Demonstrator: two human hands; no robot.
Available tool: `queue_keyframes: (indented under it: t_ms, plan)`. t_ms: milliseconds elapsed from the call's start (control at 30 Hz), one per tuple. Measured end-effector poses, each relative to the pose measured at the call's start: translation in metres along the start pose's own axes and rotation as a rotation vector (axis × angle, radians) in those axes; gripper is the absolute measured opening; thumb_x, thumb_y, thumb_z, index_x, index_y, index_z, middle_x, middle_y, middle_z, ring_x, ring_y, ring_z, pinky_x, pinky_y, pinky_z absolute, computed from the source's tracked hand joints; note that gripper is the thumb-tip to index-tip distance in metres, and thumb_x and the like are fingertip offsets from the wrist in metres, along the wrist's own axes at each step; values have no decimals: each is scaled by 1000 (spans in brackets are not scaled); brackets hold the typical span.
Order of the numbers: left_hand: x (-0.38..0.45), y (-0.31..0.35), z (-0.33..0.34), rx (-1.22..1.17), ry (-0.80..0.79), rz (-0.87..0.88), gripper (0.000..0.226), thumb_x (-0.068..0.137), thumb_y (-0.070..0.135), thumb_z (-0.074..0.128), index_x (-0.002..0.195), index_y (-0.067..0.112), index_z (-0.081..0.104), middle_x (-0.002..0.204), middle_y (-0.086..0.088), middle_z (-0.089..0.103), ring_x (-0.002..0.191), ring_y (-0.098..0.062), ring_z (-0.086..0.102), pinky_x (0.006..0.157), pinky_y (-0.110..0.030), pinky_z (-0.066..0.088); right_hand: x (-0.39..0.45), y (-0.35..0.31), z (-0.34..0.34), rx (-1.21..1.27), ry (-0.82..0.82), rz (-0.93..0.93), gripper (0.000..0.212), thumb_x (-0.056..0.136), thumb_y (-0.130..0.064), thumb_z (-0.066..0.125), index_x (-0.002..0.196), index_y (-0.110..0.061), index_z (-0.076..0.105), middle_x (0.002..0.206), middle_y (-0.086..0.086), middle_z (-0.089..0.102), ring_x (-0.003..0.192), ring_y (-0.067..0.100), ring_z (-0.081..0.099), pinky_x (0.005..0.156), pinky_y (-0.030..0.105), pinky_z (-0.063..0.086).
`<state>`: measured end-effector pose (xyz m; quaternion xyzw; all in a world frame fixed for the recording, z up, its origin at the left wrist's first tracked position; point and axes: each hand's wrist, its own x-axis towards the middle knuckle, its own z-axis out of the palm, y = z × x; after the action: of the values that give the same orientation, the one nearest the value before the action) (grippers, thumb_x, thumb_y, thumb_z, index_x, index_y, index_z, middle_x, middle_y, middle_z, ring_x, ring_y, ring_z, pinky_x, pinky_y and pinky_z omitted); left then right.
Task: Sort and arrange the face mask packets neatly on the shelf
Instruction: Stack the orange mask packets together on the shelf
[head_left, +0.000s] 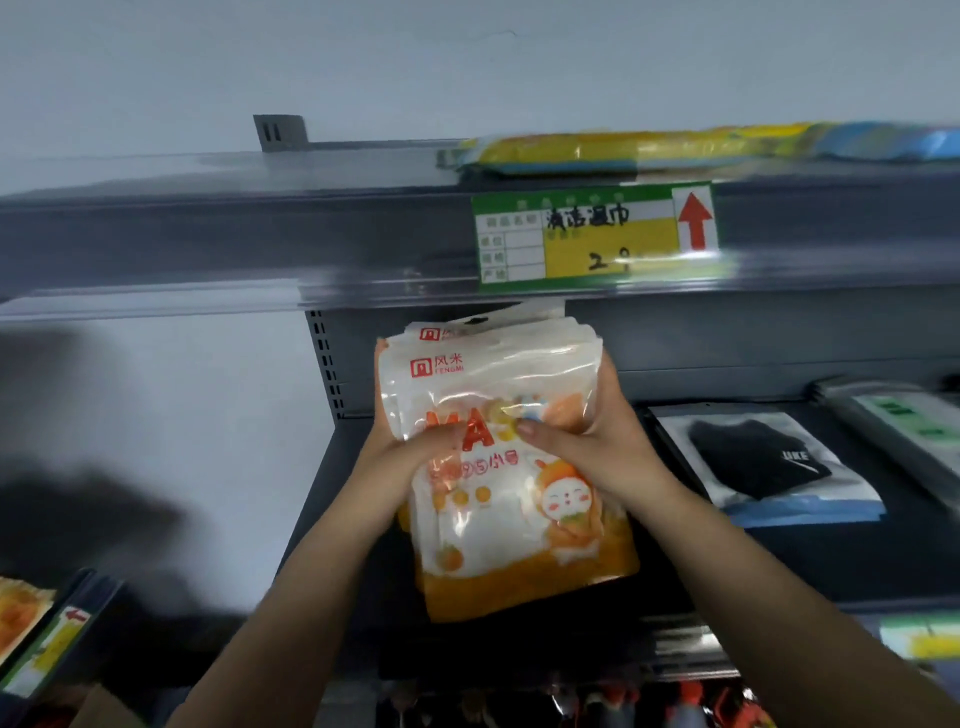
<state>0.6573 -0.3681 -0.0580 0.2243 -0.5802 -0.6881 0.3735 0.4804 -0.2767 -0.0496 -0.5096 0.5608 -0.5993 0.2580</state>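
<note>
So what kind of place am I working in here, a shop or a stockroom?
Most likely a retail shop aisle. Grey metal shelving carries a green and yellow price label with a red arrow on its edge, and packaged goods lie out for sale, such as a black mask packet beside the orange mask packets held in both hands.

black mask packet (763, 462) right, upper shelf (260, 234) overhead

"风米 FENGMI" is printed on the orange packet (506, 467); "清洁湿巾" is handwritten on the price tag (595, 236) at 12 o'clock.
</note>
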Motion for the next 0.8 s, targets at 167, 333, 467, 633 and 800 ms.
queue_keyframes:
  t_ms: [167,333,467,633,800]
  plan:
    - [48,3,2,-19,-23,-286,21,74,22,66,94,15,67,84,-9,75,74,-22,73,62,-31,59,34,0,-8,10,76,277,70,70,-24,80,122,-25,33,115,2,62,92,11,65,70,21,55]
    - [80,-24,-6,22,-11,-540,21,90,29,57,93,10,66,79,-9,74,74,-22,70,74,-34,52,57,20,-8,-215,74,488,101,75,-36,76,147,-9,9,137,8,47,117,19,52,79,12,45]
    - [86,-29,-12,12,-8,-577,28,95,31,50,86,9,65,65,-6,73,66,-20,68,67,-31,48,59,3,-10,-594,-19,301,104,77,-56,64,150,-18,1,154,8,27,140,25,30,108,29,30]
    - [95,-33,-9,15,12,-550,33,96,36,46,84,11,65,61,-5,71,69,-19,65,65,-29,48,8,-7,14,-1309,-297,-312,96,67,-80,32,148,-28,22,153,1,32,141,25,29,114,48,20]
    - [95,-34,-12,-92,-2,-500,39,89,46,52,108,15,67,94,-9,72,86,-24,67,76,-36,51,24,20,21,-1516,-460,-164,92,85,-60,48,149,-28,-10,160,0,-5,147,27,0,115,52,10]
